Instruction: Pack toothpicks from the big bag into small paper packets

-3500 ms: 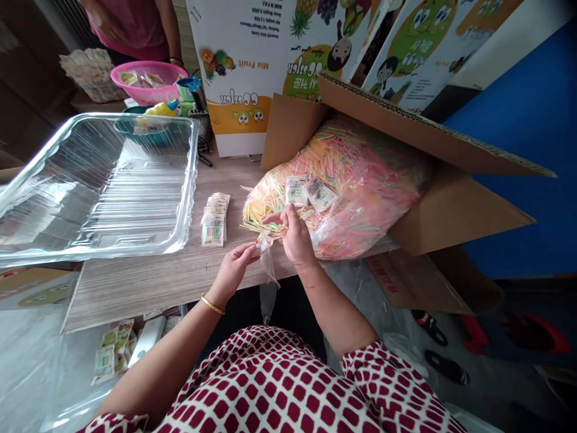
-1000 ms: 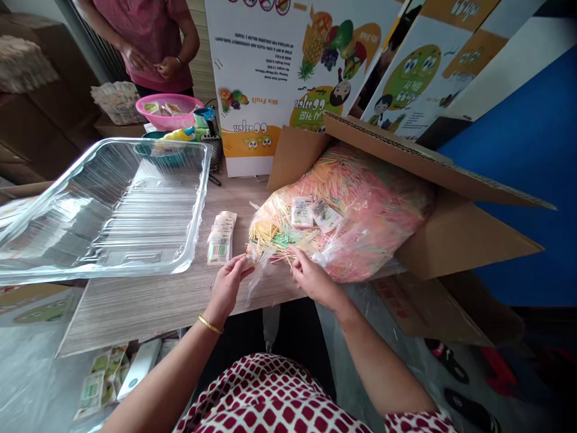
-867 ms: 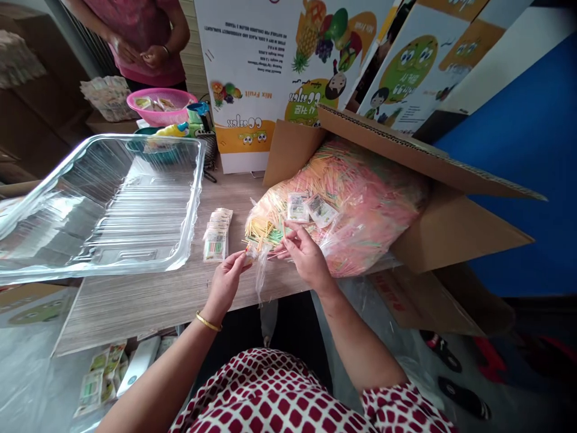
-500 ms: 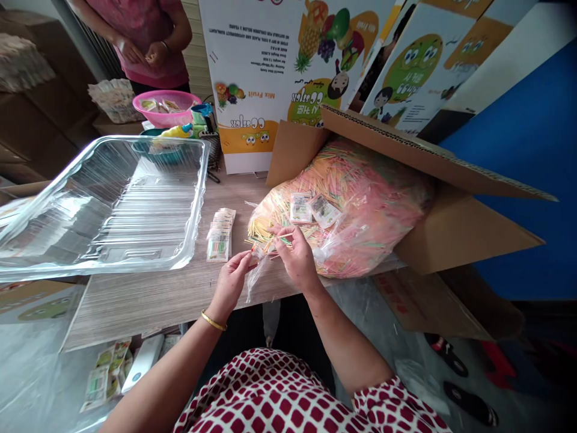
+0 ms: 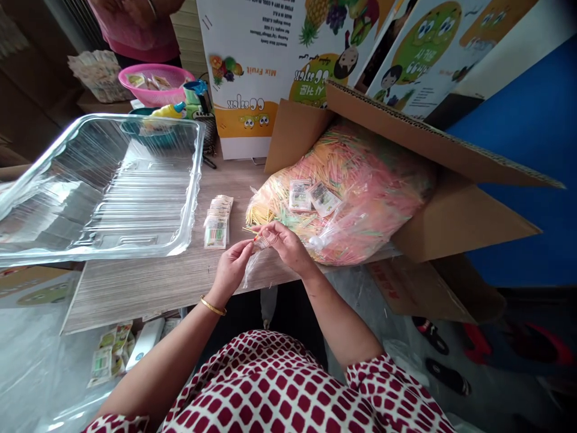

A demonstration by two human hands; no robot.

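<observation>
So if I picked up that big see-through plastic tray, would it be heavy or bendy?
The clear plastic tray probably feels light for its size, since its thin walls look see-through. It may flex a little, though its ridged bottom should stiffen it. One end sticks out past the wooden tabletop, so a push might tip it.
</observation>
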